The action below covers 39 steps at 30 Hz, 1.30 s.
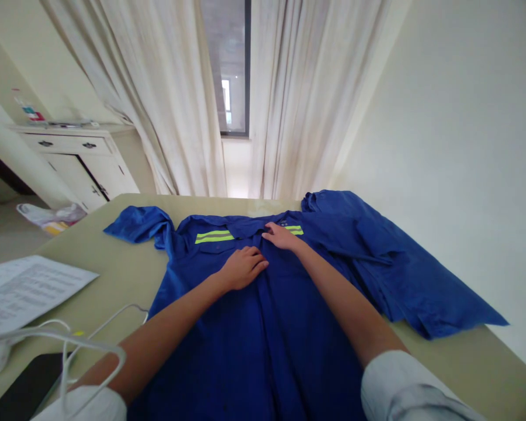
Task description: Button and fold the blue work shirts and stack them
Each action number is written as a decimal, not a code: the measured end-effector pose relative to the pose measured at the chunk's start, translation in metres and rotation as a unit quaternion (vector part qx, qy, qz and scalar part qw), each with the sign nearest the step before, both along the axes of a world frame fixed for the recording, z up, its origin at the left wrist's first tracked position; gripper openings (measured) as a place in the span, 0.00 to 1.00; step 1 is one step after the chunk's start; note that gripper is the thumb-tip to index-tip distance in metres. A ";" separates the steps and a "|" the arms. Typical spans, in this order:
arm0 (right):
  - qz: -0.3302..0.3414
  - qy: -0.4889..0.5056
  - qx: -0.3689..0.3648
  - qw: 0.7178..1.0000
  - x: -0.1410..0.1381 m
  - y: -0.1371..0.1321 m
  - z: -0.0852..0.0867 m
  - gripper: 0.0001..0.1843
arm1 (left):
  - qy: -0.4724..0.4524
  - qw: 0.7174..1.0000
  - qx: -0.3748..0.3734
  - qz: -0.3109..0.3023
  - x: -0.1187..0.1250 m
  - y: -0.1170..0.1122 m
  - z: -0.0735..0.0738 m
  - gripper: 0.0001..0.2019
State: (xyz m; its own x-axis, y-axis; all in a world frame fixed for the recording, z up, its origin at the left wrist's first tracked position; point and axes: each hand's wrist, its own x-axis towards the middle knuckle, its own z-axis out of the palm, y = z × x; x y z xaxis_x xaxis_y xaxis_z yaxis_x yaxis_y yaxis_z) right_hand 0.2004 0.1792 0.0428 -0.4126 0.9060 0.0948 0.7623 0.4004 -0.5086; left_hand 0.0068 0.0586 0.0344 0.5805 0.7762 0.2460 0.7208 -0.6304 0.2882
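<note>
A blue work shirt (263, 327) with yellow reflective stripes lies spread front-up on a beige table (118, 275). My left hand (244, 266) rests flat on the chest of the shirt beside the button placket, fingers stretched out and holding nothing. My right hand (281, 235) lies farther up, just below the collar, fingers extended and pressing on the cloth near the right stripe. One sleeve points out to the left; the other is hidden under a second blue garment.
A second blue garment (390, 263) lies crumpled at the right of the table. Printed paper (21, 289), a white cable (70, 342) and a dark flat device (21, 389) lie at the left. Behind stand curtains, a window and a white cabinet (76, 161).
</note>
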 end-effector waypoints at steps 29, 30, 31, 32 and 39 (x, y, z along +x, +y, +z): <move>-0.024 -0.116 0.039 0.992 -0.061 -0.010 -0.007 0.21 | 0.020 0.999 -0.028 0.011 0.021 -0.118 -0.012 0.35; 0.001 -0.122 0.033 0.992 -0.062 -0.019 -0.013 0.22 | 0.019 0.999 -0.027 -0.036 0.020 -0.134 -0.011 0.39; 0.020 -0.126 0.031 0.991 -0.064 -0.028 -0.018 0.23 | 0.024 0.996 -0.031 -0.081 0.018 -0.149 -0.011 0.41; 0.031 -0.130 0.030 0.991 -0.067 -0.036 -0.022 0.26 | 0.035 0.992 -0.043 -0.116 0.014 -0.161 -0.010 0.41; -0.006 -0.032 0.138 0.990 -0.076 -0.085 -0.009 0.28 | 0.086 0.988 -0.058 -0.113 0.002 -0.227 -0.009 0.35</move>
